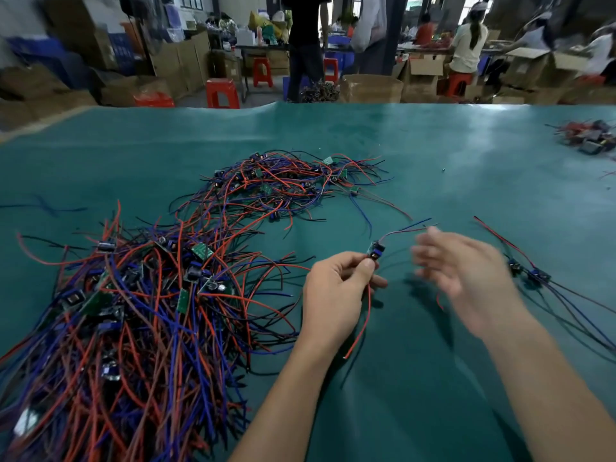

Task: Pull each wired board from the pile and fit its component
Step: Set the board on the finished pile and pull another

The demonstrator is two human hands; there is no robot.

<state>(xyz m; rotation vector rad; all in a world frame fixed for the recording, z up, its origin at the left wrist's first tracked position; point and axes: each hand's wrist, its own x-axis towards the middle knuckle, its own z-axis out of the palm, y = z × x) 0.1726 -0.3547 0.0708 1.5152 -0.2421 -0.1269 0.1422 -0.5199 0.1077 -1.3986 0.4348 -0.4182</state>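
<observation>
A big pile of small boards with red, blue and black wires (pixel 140 295) covers the left of the green table (pixel 433 155), with a second tangle (pixel 286 185) behind it. My left hand (pixel 336 295) pinches one small wired board (pixel 376 251) just above the table, right of the pile; its red wire hangs down below the hand and its thin wires trail up to the right. My right hand (pixel 466 271) is blurred, fingers spread and holding nothing, just right of that board.
Two boards with wires (pixel 530 273) lie on the table right of my right hand. Another small heap of parts (pixel 590 136) sits at the far right edge. Behind the table are people, red stools and cardboard boxes.
</observation>
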